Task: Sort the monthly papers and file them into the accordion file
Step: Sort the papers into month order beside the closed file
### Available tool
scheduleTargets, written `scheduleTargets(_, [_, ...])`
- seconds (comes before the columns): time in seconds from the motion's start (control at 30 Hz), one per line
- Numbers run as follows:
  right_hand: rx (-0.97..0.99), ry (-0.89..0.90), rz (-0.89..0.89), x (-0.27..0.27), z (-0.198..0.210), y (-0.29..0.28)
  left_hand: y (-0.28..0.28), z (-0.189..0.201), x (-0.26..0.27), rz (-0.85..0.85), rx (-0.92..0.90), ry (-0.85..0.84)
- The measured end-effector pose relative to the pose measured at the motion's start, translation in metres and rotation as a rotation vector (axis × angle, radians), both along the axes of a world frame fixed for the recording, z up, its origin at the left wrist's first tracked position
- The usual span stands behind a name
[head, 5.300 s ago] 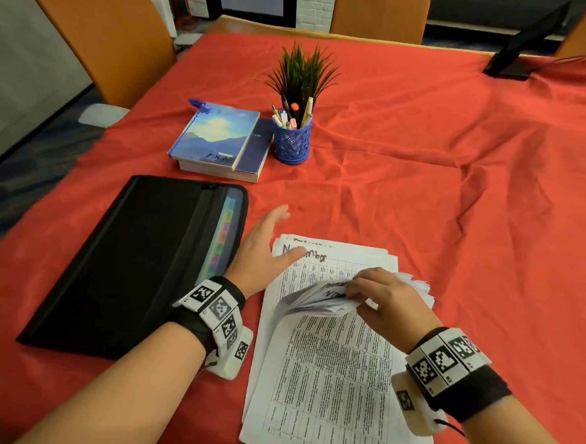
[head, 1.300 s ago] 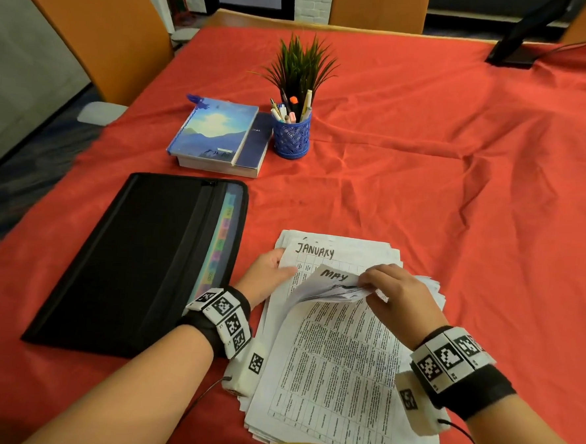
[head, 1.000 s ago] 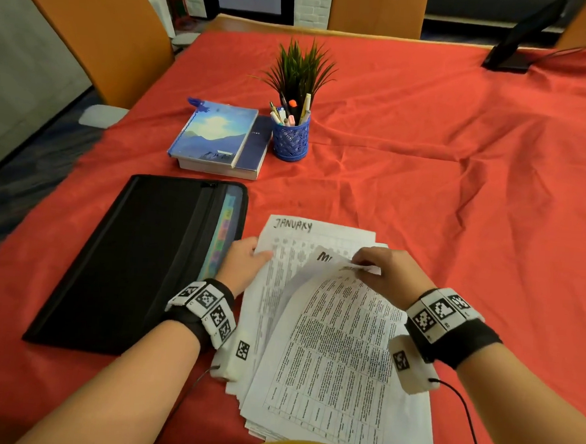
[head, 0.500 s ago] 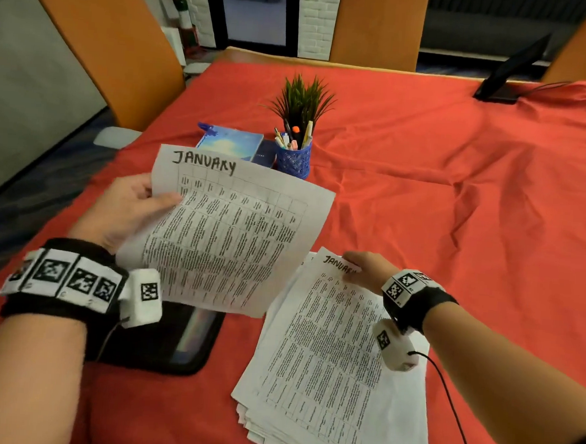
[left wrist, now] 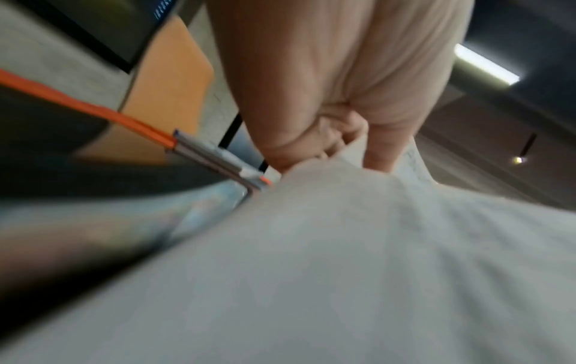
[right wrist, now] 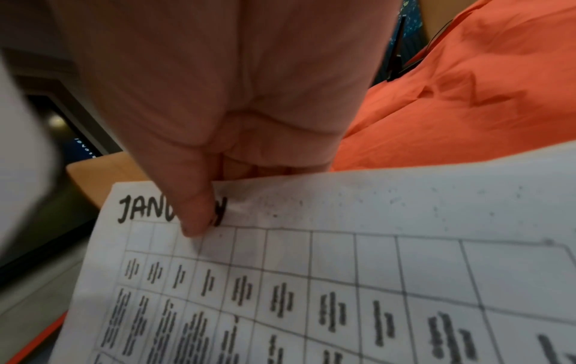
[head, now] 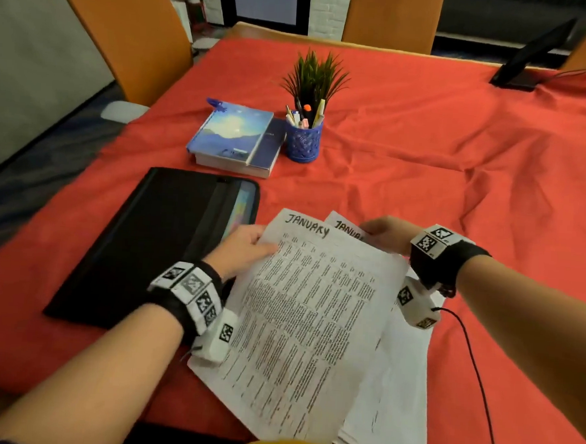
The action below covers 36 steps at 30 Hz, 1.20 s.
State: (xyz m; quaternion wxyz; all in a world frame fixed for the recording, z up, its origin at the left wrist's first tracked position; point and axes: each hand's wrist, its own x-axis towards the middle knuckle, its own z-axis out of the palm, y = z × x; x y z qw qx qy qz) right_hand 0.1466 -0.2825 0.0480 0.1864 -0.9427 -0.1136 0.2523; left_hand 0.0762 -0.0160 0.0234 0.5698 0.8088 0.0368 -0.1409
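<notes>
Left hand [head: 245,249] pinching top JANUARY sheet [head: 310,312] by its left edge, over paper stack [head: 394,399]. Right hand [head: 383,234] pinching second JANUARY sheet [right wrist: 311,271] at top edge, thumb on heading. Black accordion file [head: 153,244] flat on red tablecloth [head: 426,154], just left of papers.

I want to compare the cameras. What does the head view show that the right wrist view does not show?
Only the head view shows the left hand holding a JANUARY sheet, the black accordion file, the books and the pen cup. Only the right wrist view shows the thumb pinching over the word. Both show the right hand on a second JANUARY sheet and the red cloth.
</notes>
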Motion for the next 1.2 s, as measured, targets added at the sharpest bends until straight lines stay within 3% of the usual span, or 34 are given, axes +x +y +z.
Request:
scheduleTargets(0.13, [-0.035,0.064,-0.004,0.009,0.005,0.003,-0.031,-0.031,0.005,0.158,0.071,-0.073])
scheduleTargets(0.3, [0.043,0.164,-0.147,0.011,0.011,0.007,-0.056,-0.043,0.012,0.282,0.110,-0.026])
scheduleTargets(0.4, [-0.029,0.202,0.047,0.005,0.014,0.017,-0.070,-0.044,0.004,0.336,0.090,0.000])
scheduleTargets(0.5, [-0.111,0.077,0.187,-0.004,0.011,0.027,-0.074,-0.046,-0.002,0.329,-0.016,0.054])
scheduleTargets(0.63, [-0.088,-0.016,0.194,-0.017,0.011,0.025,-0.065,-0.044,-0.009,0.214,-0.173,0.132])
scheduleTargets(0.73, [-0.043,-0.066,0.188,-0.029,0.009,0.020,-0.065,-0.045,-0.018,0.221,-0.250,0.109])
scheduleTargets(0.9, [-0.022,-0.208,0.150,-0.049,-0.012,0.013,-0.067,-0.049,-0.027,0.198,-0.281,0.142])
scheduleTargets(1.07, [0.066,-0.300,0.129,-0.063,-0.030,0.005,-0.059,-0.042,-0.021,0.083,-0.360,0.205])
scheduleTargets(1.2, [0.223,-0.498,0.147,-0.080,-0.039,-0.001,-0.052,-0.039,-0.009,0.169,-0.423,0.297])
